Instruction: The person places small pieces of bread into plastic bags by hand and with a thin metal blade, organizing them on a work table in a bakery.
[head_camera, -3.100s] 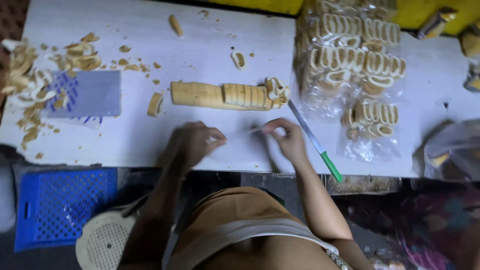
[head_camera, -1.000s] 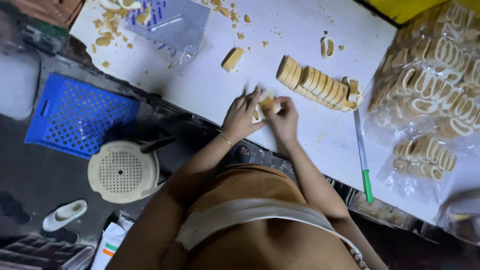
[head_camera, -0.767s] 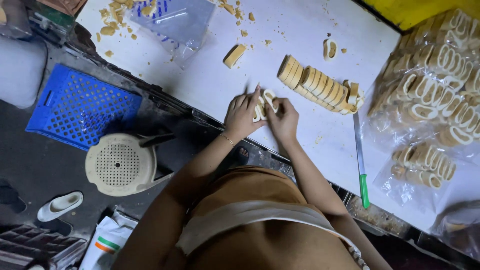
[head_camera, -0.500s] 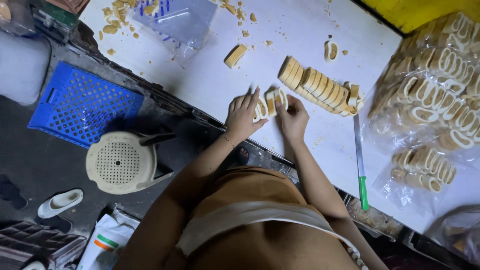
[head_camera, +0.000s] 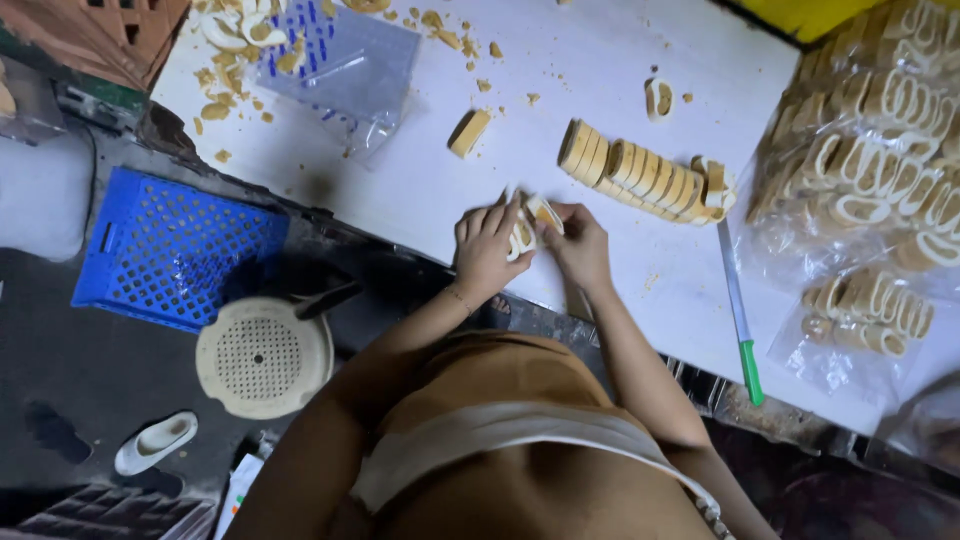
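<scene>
Pinching a small pale tan ring-shaped slice (head_camera: 532, 222) between them, the left hand (head_camera: 487, 252) and the right hand (head_camera: 578, 246) are meeting at the near edge of the white table top (head_camera: 400, 190). Fingers of both hands are closing together on the slice; whether it is one piece or two stuck together is hard to tell at this size. A light, even grip near the rim seems best here, since these thin slices look brittle and crumbs are already lying about.

Just beyond the hands, a row of tan round slices standing on edge (head_camera: 640, 172) is stretching across the table top. Right of that row, a long thin stick with a green handle (head_camera: 738, 322) is lying, and farther right clear plastic bags packed with ring slices (head_camera: 870, 190) are piling up. Left of the row, a small tan block (head_camera: 468, 132) is sitting, and beyond it a clear plastic sheet with broken scraps (head_camera: 330, 65).

Below the table edge, a blue perforated plastic crate (head_camera: 170, 250) and a cream round stool with a holed seat (head_camera: 262, 356) are standing on the dark floor.
</scene>
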